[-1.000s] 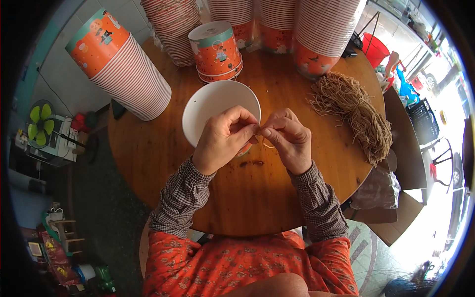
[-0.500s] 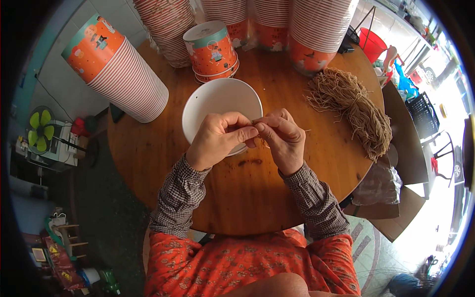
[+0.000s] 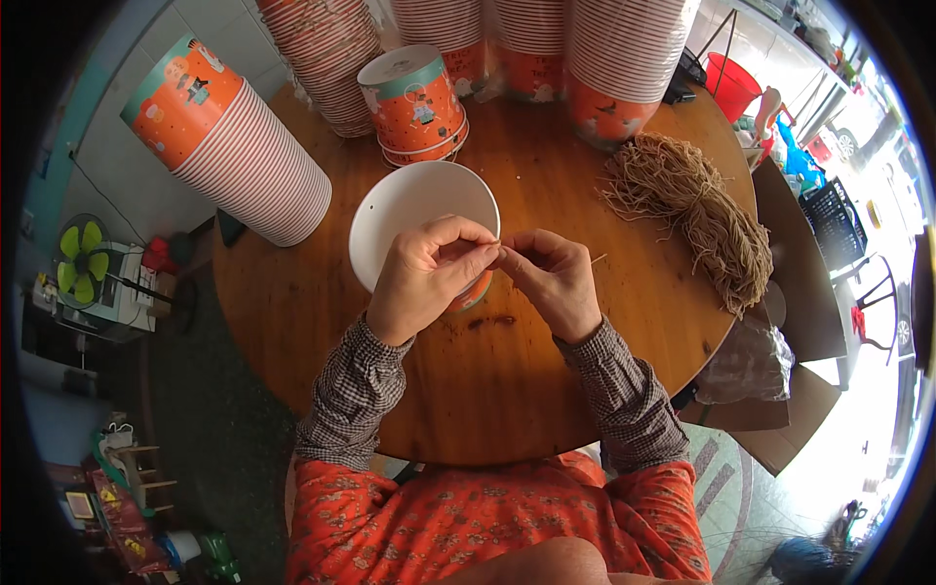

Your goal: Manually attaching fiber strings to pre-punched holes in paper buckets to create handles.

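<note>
Shifted slightly leftward since half a second ago: round bucket (image 3: pixel 390 210), white inside, with more of its orange outer wall now in sight beside the left hand (image 3: pixel 414 283). Also brought a little nearer the body: right hand (image 3: pixel 561 291).

Left hand in front of the bucket's mouth, thumb and forefinger closed in a pinch; too small to tell what is between the tips. Right hand just right of the bucket, likewise pinching, tips touching the left hand's, with a thin tan strand (image 3: pixel 599 259) gripped and poking out past the knuckles. Impossible to tell whether joined to the bucket.

On the bucket's inner wall, at its left, a small dark spot. Under the bucket, a round wooden table (image 3: pixel 468 400), darkly marked just in front of it. Directly behind the bucket, an upturned orange-and-green bucket (image 3: pixel 414 107); farther back, tall nested stacks (image 3: pixel 629 58), some wrapped in clear plastic. Left of the bucket, another nested stack (image 3: pixel 258 161). Well to its right, a tied bundle of tan twine (image 3: pixel 694 210); beyond the bundle, a red pail (image 3: pixel 733 90).
</note>
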A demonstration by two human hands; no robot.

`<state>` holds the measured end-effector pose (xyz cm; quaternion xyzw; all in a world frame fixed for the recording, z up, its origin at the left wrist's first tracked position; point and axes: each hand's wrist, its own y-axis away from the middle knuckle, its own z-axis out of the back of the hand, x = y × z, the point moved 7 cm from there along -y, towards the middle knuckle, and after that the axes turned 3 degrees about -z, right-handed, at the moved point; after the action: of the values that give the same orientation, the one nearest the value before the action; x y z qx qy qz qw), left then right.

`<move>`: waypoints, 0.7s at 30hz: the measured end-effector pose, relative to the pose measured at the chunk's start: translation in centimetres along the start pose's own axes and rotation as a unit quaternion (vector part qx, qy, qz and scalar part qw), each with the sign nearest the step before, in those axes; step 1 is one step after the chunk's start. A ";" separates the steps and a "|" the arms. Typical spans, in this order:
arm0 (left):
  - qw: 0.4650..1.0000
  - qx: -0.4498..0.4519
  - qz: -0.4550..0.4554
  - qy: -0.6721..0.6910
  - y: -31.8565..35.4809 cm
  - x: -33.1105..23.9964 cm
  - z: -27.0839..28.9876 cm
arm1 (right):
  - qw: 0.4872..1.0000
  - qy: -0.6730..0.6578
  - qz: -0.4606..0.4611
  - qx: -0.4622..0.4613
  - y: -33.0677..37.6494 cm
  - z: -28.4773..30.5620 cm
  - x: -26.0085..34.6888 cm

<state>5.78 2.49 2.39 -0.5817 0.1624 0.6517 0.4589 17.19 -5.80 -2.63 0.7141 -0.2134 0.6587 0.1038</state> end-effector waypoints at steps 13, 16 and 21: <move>0.997 0.052 0.053 0.026 0.2 0.7 -0.1 | 0.998 -0.032 0.049 -0.008 0.3 -0.2 0.9; 0.995 0.058 0.062 0.045 0.2 1.1 -0.2 | 0.999 -0.043 0.014 0.003 0.4 -0.2 0.8; 0.993 0.054 0.079 0.075 0.2 1.2 -0.2 | 0.999 -0.042 -0.017 0.013 0.5 -0.3 0.8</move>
<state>5.82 2.74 1.19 -0.5885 0.2765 0.6308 0.4234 16.70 -6.18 -1.91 0.7460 -0.1971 0.6287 0.0965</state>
